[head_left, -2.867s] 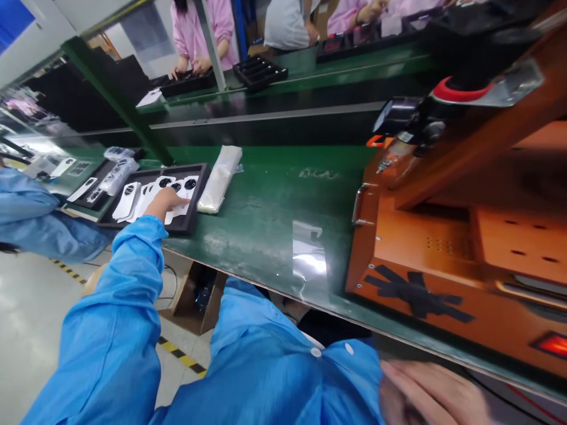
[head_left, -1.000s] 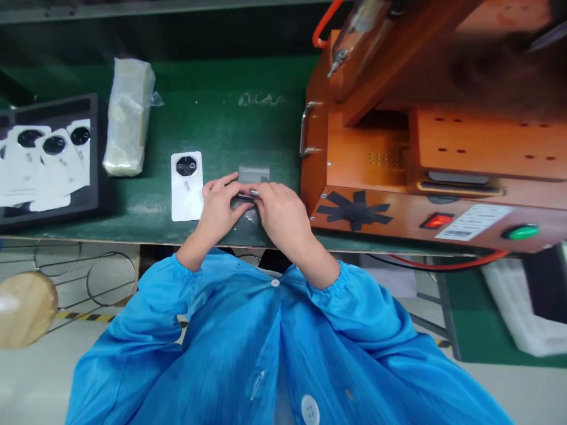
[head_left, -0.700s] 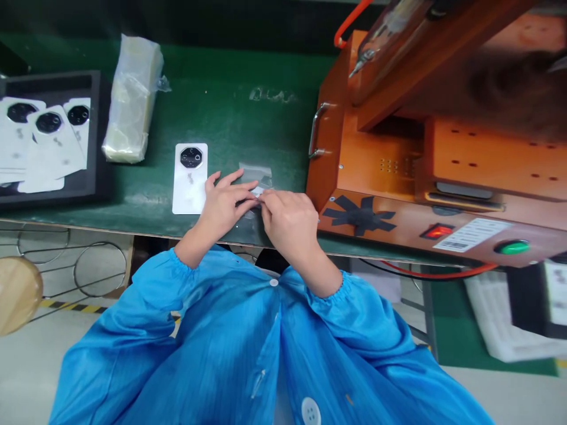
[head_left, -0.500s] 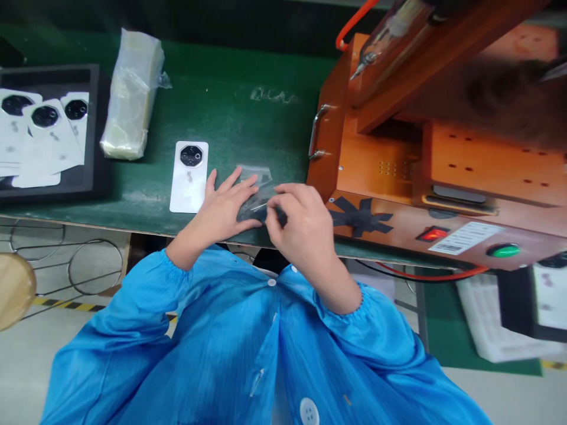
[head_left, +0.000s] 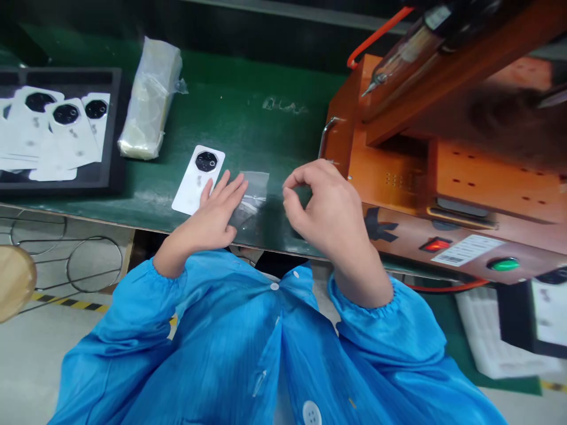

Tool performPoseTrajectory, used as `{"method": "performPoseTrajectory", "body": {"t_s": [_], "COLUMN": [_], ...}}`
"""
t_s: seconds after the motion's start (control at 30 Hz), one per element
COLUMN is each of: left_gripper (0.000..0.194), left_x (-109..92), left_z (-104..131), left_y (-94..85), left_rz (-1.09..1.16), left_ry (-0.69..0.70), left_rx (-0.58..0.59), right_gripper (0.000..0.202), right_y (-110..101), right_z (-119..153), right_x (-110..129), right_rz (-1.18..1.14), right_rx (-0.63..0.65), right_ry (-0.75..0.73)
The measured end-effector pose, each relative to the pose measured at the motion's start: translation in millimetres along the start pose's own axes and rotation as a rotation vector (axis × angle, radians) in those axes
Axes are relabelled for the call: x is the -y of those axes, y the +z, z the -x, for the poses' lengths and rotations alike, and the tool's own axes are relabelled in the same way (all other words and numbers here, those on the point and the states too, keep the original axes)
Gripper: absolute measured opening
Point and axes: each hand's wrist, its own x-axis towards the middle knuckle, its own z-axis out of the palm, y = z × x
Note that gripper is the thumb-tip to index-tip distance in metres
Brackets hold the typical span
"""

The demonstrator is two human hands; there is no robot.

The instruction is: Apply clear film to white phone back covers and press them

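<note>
My left hand [head_left: 215,212] lies with its fingers stretched out, partly over the right edge of a white phone back cover [head_left: 194,188] with a black camera area. Just right of those fingers is a small clear plastic bag [head_left: 254,192] on the green bench, its lower part holding something pale and small. My right hand [head_left: 330,200] is lifted farther right, thumb and forefinger pinched together. Whatever is in the pinch, if anything, is too small to make out.
An orange machine [head_left: 398,171] with a red switch and green button stands on the right. At left, a black tray [head_left: 116,130] holds several white phone back covers [head_left: 71,139]. A plastic-wrapped block [head_left: 148,100] lies beside it on the green bench [head_left: 243,77].
My right hand has moved right, away from the plastic bag. My left hand has shifted left onto the phone back cover's edge, and that cover now lies tilted.
</note>
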Motion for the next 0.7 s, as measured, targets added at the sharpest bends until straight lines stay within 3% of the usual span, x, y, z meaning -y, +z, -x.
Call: {"method": "performPoseTrajectory", "body": {"t_s": [0.17,0.27,0.33,0.4,0.47,0.57,0.63,0.7], "left_gripper": [0.043,0.016,0.009,0.015,0.019,0.027,0.029,0.028], "left_x": [-31.2,-47.8,-48.2,-41.1,-31.5,-21.7,-20.1,-20.5], "left_z": [8.4,7.7,7.3,8.3,10.3,13.1,14.0,14.6], "left_y": [-26.8,-28.9,-23.8,-16.4,-9.1,-1.0,2.9,6.1], "left_rz": [0.077,0.117,0.23,0.46,0.74,0.993,1.035,1.052], "left_ry": [-0.119,-0.136,-0.151,-0.219,-0.324,-0.437,-0.459,-0.465], "left_rx": [-0.366,-0.471,-0.531,-0.643,-0.764,-0.894,-0.951,-0.987], "right_gripper": [0.012,0.019,0.019,0.019,0.024,0.041,0.052,0.053], "right_y": [3.5,8.3,13.7,22.3,34.8,56.9,68.7,75.8], "right_z": [-2.2,-2.9,-4.0,-5.7,-7.5,-8.8,-8.8,-9.2], "right_x": [8.2,19.2,23.6,24.1,23.1,26.1,32.7,40.6], "right_rz": [0.089,0.069,-0.038,-0.216,-0.444,-0.779,-0.906,-0.954], "right_rx": [0.095,0.168,0.135,0.016,-0.061,0.082,0.194,0.213], "right_ry": [-0.177,-0.28,-0.299,-0.197,0.002,0.238,0.3,0.321]}}
